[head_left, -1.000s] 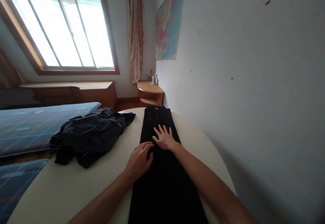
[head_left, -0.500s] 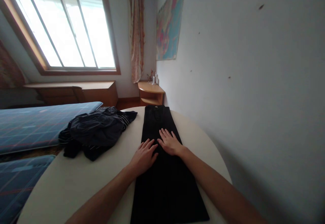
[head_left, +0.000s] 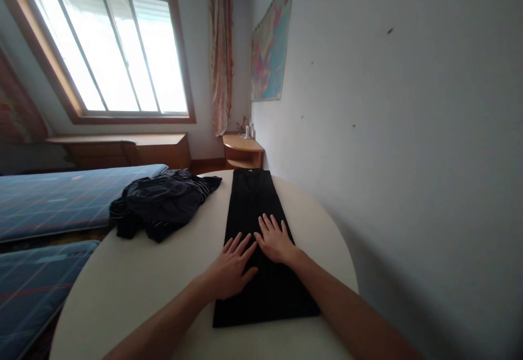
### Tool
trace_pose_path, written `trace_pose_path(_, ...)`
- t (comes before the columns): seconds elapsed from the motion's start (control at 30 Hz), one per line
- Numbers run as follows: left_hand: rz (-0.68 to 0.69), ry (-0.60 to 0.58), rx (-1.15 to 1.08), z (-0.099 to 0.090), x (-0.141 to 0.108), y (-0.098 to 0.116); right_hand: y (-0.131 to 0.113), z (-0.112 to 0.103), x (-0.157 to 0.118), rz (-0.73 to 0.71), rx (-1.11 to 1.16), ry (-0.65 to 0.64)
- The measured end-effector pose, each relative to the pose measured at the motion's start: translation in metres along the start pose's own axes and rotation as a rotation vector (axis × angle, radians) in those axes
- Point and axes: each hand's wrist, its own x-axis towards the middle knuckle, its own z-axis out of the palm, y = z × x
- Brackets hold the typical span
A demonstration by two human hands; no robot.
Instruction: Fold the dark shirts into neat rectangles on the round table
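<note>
A long black garment (head_left: 249, 202) lies flat and straight on the round cream table (head_left: 163, 289), its narrower end at the far edge and its wider hem toward me. Flat on its left half rests my left hand (head_left: 233, 266), fingers spread. My right hand (head_left: 274, 240) lies palm down on the right part of the cloth, slightly farther away, with its fingers apart. The two hands nearly meet at the fingertips and thumb near the garment's middle. Neither of them grips anything.
A crumpled heap of dark clothes (head_left: 163, 202) sits on the table's far left. Beyond the left edge are blue plaid mattresses (head_left: 81, 196). The wall (head_left: 388, 185) runs close along the right. A corner shelf (head_left: 244, 143) stands behind the table.
Both hands have slid a little toward me over the black garment. The view has shifted, and the garment's whole near hem now shows above the table's front part.
</note>
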Motion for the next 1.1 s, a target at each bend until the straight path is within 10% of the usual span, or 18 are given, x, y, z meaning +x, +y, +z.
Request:
trace_pose_path(0.4, 0.385, -0.048, -0.189, -0.034, -0.023, 0.027, 0.046, -0.023, -0.016, -0.34, 0.229, 0.048)
trace_pose_path(1.1, 0.436, -0.084, -0.097, -0.031, -0.023, 0.045, 0.049, -0.025, -0.019, -0.358, 0.272, 0.059)
